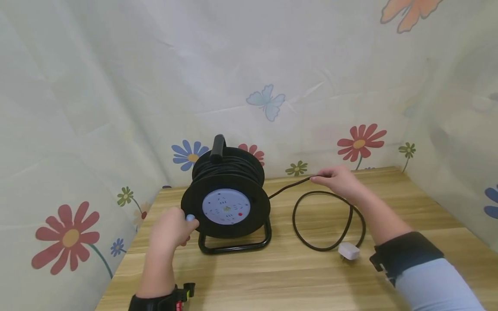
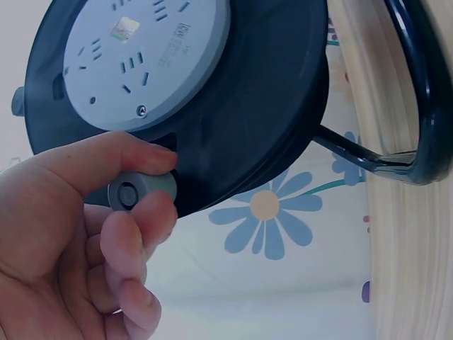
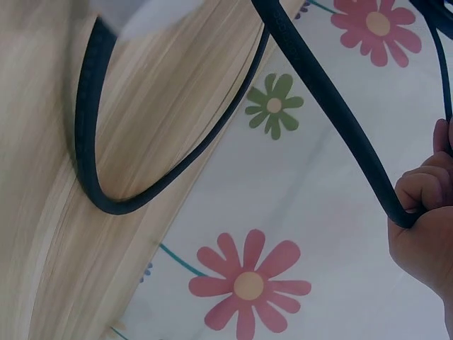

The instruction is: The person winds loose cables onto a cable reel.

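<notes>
A black cable reel (image 1: 180, 203) with a pale blue socket face (image 1: 226, 206) stands on its tubular metal frame (image 1: 235, 249). My left hand (image 1: 169, 229) pinches the small grey-blue crank knob (image 2: 145, 190) at the reel's rim between thumb and fingers. Off to the right, my right hand (image 1: 340, 183) grips the black cable (image 1: 289, 186) that runs out from the drum. Past that hand the cable loops on the table and ends in a white plug (image 1: 349, 250). In the right wrist view the cable enters the curled fingers (image 3: 425, 188).
The wooden table (image 1: 288, 276) carries the reel and the looped cable. Behind it hangs a pale curtain (image 1: 311, 60) printed with flowers and butterflies. The reel's black carry handle (image 1: 218, 149) sticks up at the top.
</notes>
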`<state>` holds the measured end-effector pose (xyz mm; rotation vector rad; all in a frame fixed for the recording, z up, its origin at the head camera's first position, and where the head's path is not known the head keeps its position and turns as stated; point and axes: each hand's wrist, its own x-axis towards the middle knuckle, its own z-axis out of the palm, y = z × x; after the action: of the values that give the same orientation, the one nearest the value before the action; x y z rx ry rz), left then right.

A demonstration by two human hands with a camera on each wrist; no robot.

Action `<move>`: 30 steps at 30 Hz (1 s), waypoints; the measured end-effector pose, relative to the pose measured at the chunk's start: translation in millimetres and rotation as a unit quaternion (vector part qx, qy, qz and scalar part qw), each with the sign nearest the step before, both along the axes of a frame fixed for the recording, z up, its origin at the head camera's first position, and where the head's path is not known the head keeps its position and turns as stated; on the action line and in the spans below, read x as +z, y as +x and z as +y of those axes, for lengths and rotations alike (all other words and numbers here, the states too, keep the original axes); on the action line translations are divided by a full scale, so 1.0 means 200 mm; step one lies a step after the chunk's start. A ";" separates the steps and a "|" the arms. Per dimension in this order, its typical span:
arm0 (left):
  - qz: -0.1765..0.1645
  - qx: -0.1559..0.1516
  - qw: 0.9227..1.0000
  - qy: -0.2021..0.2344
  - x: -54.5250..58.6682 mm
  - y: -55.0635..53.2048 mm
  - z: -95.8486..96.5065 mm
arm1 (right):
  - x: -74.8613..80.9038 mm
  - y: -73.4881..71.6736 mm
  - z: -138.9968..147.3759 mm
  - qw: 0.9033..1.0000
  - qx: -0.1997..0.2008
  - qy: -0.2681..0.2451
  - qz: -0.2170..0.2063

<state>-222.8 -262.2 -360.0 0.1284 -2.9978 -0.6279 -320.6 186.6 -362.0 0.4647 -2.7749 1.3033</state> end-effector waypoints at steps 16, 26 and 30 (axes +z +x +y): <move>0.104 0.048 0.992 0.057 0.06 0.02 0.00 | -0.02 0.01 -0.22 0.998 0.045 -0.036 -0.020; 0.271 0.021 0.957 0.100 0.05 0.00 0.08 | -0.03 0.03 -0.35 0.996 0.067 -0.040 -0.031; 0.329 0.008 0.937 0.120 0.04 -0.01 0.11 | -0.05 0.02 -0.39 0.996 0.075 -0.035 -0.029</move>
<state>-224.6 -240.1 -352.4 -0.0393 -2.2705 -0.8344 -316.2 108.7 -372.0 0.6515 -2.7770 1.4627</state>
